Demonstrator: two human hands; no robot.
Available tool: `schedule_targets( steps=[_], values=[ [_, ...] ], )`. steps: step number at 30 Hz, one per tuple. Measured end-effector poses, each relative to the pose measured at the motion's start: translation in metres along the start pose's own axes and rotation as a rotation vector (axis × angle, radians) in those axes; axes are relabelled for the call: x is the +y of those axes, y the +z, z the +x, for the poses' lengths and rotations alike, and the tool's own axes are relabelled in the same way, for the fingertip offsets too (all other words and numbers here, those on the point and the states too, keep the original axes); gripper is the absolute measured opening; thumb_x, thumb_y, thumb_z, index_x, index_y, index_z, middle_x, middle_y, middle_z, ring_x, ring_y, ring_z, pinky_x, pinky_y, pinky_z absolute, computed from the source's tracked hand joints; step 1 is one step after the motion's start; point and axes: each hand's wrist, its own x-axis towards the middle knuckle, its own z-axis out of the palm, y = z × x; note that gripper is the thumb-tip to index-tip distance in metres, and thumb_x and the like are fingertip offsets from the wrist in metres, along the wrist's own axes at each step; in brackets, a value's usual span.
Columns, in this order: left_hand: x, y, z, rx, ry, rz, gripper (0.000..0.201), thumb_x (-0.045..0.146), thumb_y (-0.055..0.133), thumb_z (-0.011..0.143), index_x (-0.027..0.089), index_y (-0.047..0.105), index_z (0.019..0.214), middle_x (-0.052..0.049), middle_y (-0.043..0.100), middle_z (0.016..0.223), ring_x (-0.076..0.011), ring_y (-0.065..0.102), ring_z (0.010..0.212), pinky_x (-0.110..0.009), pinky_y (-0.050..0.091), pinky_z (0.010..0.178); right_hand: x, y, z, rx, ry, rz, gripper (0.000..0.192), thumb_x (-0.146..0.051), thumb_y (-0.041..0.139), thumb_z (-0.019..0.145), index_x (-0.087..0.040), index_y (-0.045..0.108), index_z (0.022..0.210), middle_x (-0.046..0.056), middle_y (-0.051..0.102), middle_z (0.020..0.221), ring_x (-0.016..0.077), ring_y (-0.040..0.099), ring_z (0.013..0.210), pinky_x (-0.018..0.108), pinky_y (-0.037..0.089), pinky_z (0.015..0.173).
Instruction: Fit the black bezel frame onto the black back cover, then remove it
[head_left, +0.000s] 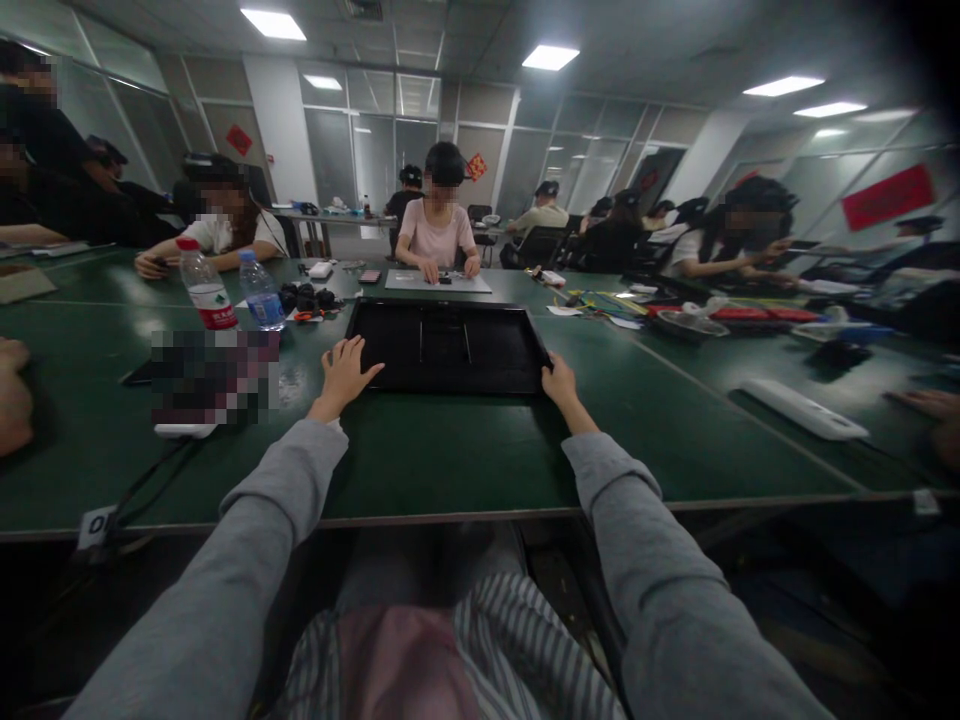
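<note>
A black rectangular panel [442, 372] with a raised rim lies on the green table in front of me. Two thin, light-coloured bars run across its inner face. At its left edge, my left hand [345, 376] rests with fingers spread and the thumb reaching over the near left corner. My right hand [559, 381] grips the panel's right edge near the front corner, its fingers curled and partly hidden. Both arms are stretched forward in grey sleeves.
Left of the panel stand a red-capped bottle [204, 285] and a blue-capped bottle [261, 290], near black round items [307, 298]. A white power strip [799, 408] lies right. Across the table [450, 455], a person in pink [439, 225] works at a white board [397, 281].
</note>
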Motion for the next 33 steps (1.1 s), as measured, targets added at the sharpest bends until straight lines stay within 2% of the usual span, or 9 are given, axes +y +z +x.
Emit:
schedule_targets(
  steps=[3,7,9,13,16,20,23,27,33],
  values=[
    [-0.009,0.001,0.004,0.056,-0.081,-0.067,0.063,0.051,0.059,0.099,0.018,0.055,0.152,-0.018,0.05,0.162,-0.0361,0.04,0.152,-0.055,0.03,0.124,0.008,-0.006,0.005,-0.051,0.008,0.105,0.06,-0.015,0.053,0.079,-0.014,0.06,0.139,0.016,0.073,0.125,0.0301,0.067,0.121,0.056,0.047,0.116],
    [-0.032,0.002,0.013,0.156,-0.412,-0.228,0.056,0.038,0.055,0.101,0.011,0.055,0.149,-0.022,0.057,0.154,-0.0328,0.052,0.145,-0.045,0.039,0.12,0.012,-0.015,0.003,-0.338,0.108,0.306,0.074,-0.018,0.063,0.075,-0.016,0.05,0.148,0.009,0.076,0.107,0.0256,0.073,0.096,0.051,0.06,0.098],
    [-0.043,0.003,0.016,0.122,-0.517,-0.298,0.054,0.035,0.056,0.1,0.009,0.057,0.147,-0.023,0.061,0.15,-0.0318,0.056,0.142,-0.042,0.041,0.119,0.006,-0.013,-0.001,-0.396,0.153,0.392,0.079,-0.021,0.067,0.076,-0.018,0.046,0.152,0.008,0.076,0.106,0.0248,0.074,0.093,0.049,0.062,0.093],
    [-0.052,0.004,0.018,0.11,-0.556,-0.324,0.05,0.031,0.06,0.097,0.01,0.062,0.142,-0.021,0.064,0.148,-0.0307,0.058,0.141,-0.042,0.041,0.12,-0.012,0.0,-0.005,-0.232,0.204,0.473,0.074,-0.03,0.068,0.08,-0.022,0.05,0.152,0.009,0.076,0.112,0.025,0.074,0.096,0.047,0.063,0.091],
    [-0.052,0.003,0.017,0.104,-0.542,-0.33,0.047,0.028,0.06,0.095,0.011,0.066,0.138,-0.02,0.067,0.144,-0.0309,0.061,0.138,-0.042,0.044,0.118,-0.02,0.007,-0.003,-0.142,0.194,0.503,0.069,-0.032,0.068,0.078,-0.02,0.058,0.146,0.009,0.077,0.107,0.0256,0.074,0.095,0.047,0.063,0.091],
    [-0.051,0.002,0.016,0.114,-0.564,-0.362,0.046,0.026,0.059,0.095,0.011,0.067,0.137,-0.02,0.07,0.14,-0.0298,0.065,0.133,-0.041,0.048,0.114,-0.018,0.004,0.001,-0.065,0.179,0.562,0.066,-0.028,0.065,0.073,-0.014,0.066,0.137,0.007,0.077,0.09,0.0255,0.073,0.084,0.049,0.063,0.089],
    [-0.051,0.003,0.017,0.109,-0.584,-0.383,0.044,0.024,0.059,0.095,0.013,0.066,0.137,-0.019,0.071,0.137,-0.0292,0.067,0.129,-0.042,0.049,0.112,-0.011,-0.005,0.003,0.016,0.202,0.551,0.065,-0.026,0.062,0.071,-0.01,0.067,0.134,0.008,0.076,0.089,0.0255,0.073,0.083,0.049,0.063,0.089],
    [-0.055,0.007,0.019,0.115,-0.582,-0.41,0.045,0.025,0.06,0.095,0.013,0.065,0.138,-0.018,0.072,0.137,-0.0264,0.069,0.125,-0.038,0.05,0.11,-0.001,-0.019,0.005,0.2,0.253,0.401,0.065,-0.019,0.057,0.072,-0.006,0.065,0.135,0.015,0.076,0.11,0.0274,0.073,0.102,0.048,0.059,0.099],
    [-0.06,0.009,0.018,0.152,-0.554,-0.39,0.043,0.028,0.062,0.095,0.013,0.067,0.135,-0.016,0.076,0.128,-0.0243,0.072,0.12,-0.035,0.05,0.106,0.017,-0.045,0.007,0.5,0.453,0.163,0.065,-0.014,0.05,0.08,-0.004,0.054,0.144,0.027,0.062,0.143,0.0342,0.058,0.139,0.053,0.04,0.122]
  ],
)
